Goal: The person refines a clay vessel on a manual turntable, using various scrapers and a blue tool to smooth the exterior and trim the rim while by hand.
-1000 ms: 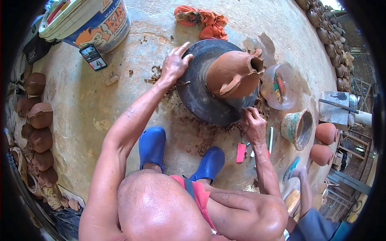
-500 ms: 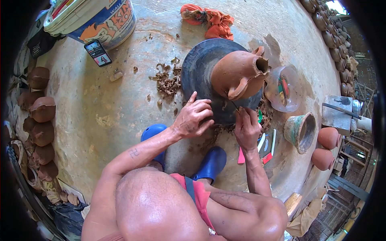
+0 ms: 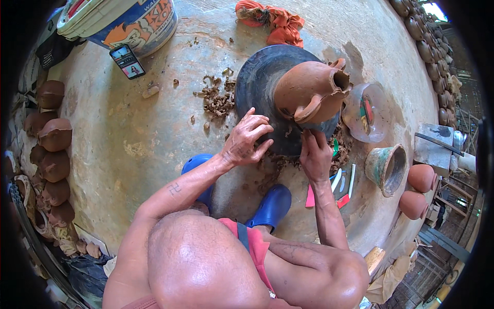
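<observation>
A brown clay jug [image 3: 301, 90] with a narrow neck and loop handles stands tilted in view on a dark round turntable [image 3: 252, 85]. My right hand [image 3: 316, 157] is closed in a pinch just below the near handle [image 3: 307, 109]. Between its fingertips is a thin dark stick-like tool, mostly hidden, its tip close to the jug's lower side. At the turntable's near left edge, my left hand [image 3: 248, 138] is open, fingers apart and holding nothing.
Clay shavings [image 3: 218, 98] lie left of the turntable. A clear plastic bowl [image 3: 365, 116], a greenish pot [image 3: 385, 170] and slim tools [image 3: 342, 183] are to the right. A phone [image 3: 127, 62] leans on a large bucket [image 3: 136, 31]. Clay pots [image 3: 55, 135] line the left side.
My right hand has moved slightly up toward the jug's near side, bringing the thin tool closer to it. The left hand stays nearly where it was, and the whole view has shifted slightly.
</observation>
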### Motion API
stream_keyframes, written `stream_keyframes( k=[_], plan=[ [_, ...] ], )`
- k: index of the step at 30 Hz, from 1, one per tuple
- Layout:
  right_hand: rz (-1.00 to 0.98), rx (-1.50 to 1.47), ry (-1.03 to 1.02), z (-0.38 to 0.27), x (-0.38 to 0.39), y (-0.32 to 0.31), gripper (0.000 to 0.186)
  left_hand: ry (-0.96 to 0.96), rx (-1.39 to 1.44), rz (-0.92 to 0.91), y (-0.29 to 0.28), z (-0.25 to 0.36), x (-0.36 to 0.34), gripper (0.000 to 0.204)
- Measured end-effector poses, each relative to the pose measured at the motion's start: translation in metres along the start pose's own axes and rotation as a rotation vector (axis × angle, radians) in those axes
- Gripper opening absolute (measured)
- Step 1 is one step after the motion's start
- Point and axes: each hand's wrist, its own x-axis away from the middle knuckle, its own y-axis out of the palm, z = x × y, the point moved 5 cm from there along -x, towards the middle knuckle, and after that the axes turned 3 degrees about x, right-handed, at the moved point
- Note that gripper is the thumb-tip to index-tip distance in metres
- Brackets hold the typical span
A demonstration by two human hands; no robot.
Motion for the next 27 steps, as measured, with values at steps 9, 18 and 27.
stream_keyframes(
  k=[9,18,27],
  plan=[
    [-0.087,0.036,0.02,0.004,0.001,0.006,0.033,0.013,-0.007,0.011,0.0,-0.006,-0.003,0.035],
    [-0.164,-0.02,-0.03,0.009,0.007,-0.023,0.023,-0.077,-0.064,0.023,-0.006,-0.008,-0.02,0.063],
    [-0.052,0.114,0.117,-0.044,-0.016,-0.013,0.025,0.024,-0.096,-0.157,-0.006,-0.011,-0.021,0.025]
  ],
)
